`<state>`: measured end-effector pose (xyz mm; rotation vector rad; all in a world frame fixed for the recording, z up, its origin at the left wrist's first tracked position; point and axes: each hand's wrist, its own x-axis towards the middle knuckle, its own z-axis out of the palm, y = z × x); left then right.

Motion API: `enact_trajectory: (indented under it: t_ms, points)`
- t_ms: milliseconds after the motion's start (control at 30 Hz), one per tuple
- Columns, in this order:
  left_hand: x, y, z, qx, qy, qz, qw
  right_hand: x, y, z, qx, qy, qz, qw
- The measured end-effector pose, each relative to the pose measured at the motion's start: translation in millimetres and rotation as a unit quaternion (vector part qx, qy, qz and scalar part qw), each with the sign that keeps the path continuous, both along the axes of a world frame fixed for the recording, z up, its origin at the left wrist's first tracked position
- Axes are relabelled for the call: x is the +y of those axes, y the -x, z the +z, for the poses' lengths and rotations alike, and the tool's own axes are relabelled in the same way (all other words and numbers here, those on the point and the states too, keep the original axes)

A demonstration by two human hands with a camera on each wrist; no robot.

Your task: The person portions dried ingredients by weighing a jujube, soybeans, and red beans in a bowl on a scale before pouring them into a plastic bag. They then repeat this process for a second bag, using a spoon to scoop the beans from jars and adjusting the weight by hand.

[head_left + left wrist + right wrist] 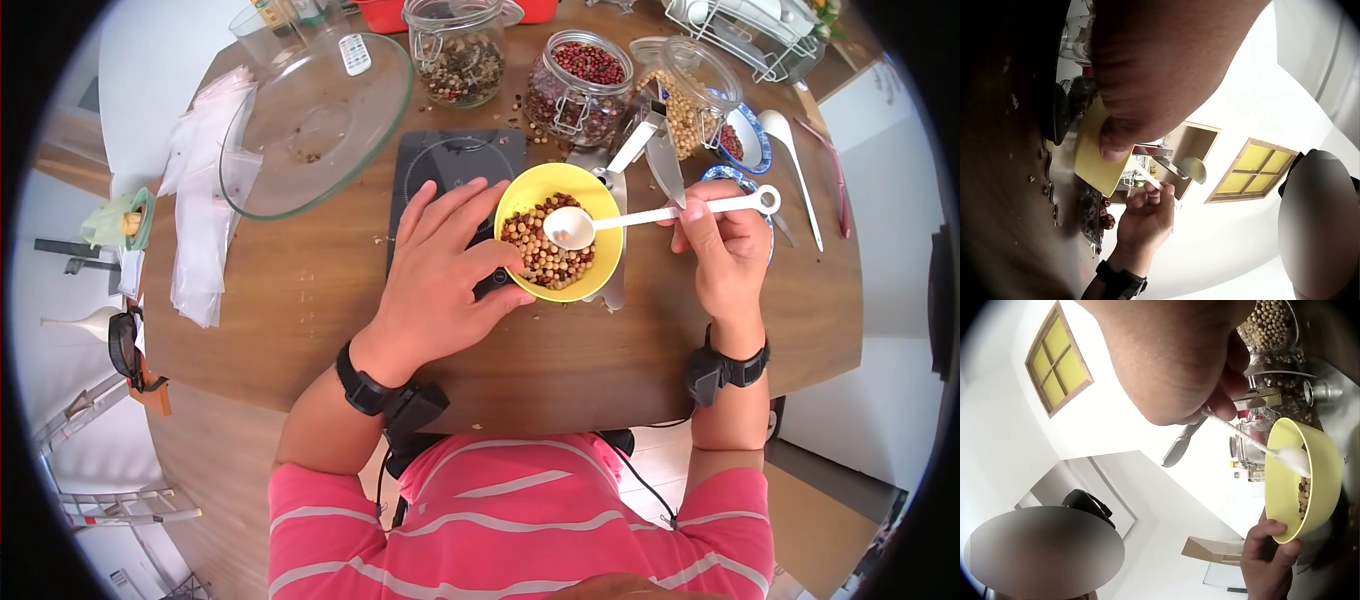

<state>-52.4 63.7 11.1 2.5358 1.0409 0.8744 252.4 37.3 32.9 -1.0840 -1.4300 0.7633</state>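
Observation:
My left hand point(430, 270) holds the yellow bowl point(604, 252) at its near left rim; in the right wrist view, the thumb and a finger pinch that rim point(1286, 537). Mixed beans point(555, 262), pale and dark red, cover the bowl's bottom. Between thumb and fingers, my right hand point(725, 262) grips a long white plastic spoon point(655, 214) by its handle. The spoon's head lies over the bowl's inside, with a few pale beans in it. Beneath the bowl is a shiny metal surface point(618, 225), beside a black flat plate point(415, 160).
Behind the bowl stand jars of mixed beans point(455, 70), red beans point(580, 95) and pale beans point(680, 125). Metal utensils point(662, 165) rise there. A large glass dish point(300, 150) and plastic bags point(200, 250) lie left. Right are blue-patterned bowls point(760, 150) and another white spoon point(790, 150).

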Motion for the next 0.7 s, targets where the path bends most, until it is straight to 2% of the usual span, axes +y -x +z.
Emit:
enact_trajectory:
  t_ms: [367,533,700]
  points:
    - [-1,-1,-1,0.001,0.009,0.002,1.0,-5,14,0,0.023,-0.012,0.005,1.0]
    - [-1,-3,-1,-0.006,0.005,0.003,1.0,-7,16,-1,-0.022,-0.033,0.046,0.998]
    - [0,-3,-2,-0.003,0.003,0.003,1.0,-7,14,0,-0.02,-0.011,0.045,0.999]
